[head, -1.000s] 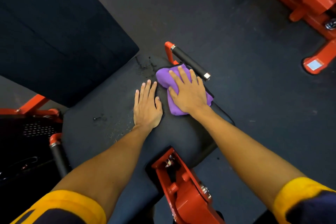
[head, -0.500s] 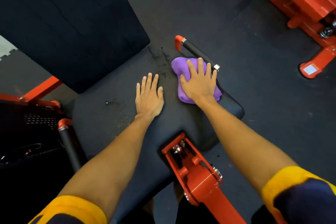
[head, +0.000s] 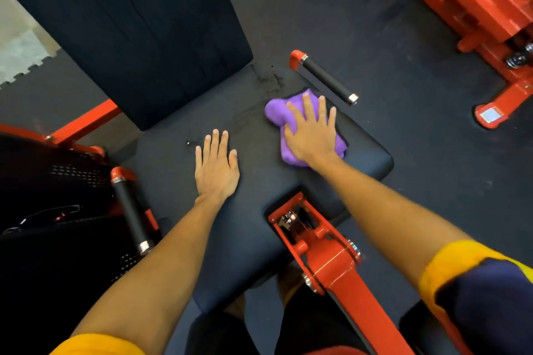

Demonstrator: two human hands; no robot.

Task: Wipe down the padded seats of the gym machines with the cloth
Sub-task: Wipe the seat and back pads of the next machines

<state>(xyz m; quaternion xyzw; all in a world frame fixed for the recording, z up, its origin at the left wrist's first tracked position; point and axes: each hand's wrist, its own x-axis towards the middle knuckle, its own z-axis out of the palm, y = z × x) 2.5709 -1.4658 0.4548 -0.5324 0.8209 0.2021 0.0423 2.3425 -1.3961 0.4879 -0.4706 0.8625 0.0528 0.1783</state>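
Note:
A black padded seat point(head: 251, 228) of a red gym machine fills the middle of the view. Its surface is worn and flaked near the back. A crumpled purple cloth point(head: 277, 114) lies on the seat's right part. My right hand point(head: 311, 135) presses flat on the cloth with straight, spread fingers. My left hand point(head: 216, 167) rests flat on the bare seat, to the left of the cloth and apart from it. The black padded backrest point(head: 129, 26) rises behind the seat.
Black-gripped handles stand at both sides of the seat, the right handle point(head: 328, 79) close beside the cloth and the left handle point(head: 131, 210) by my left forearm. A red frame arm point(head: 331, 265) juts from the seat's front. Another red machine point(head: 461, 8) stands at the back right on dark rubber floor.
My right hand has kept sliding the cloth over the seat's right part, and the hands now lie farther apart. The camera view has shifted and shows more of the backrest.

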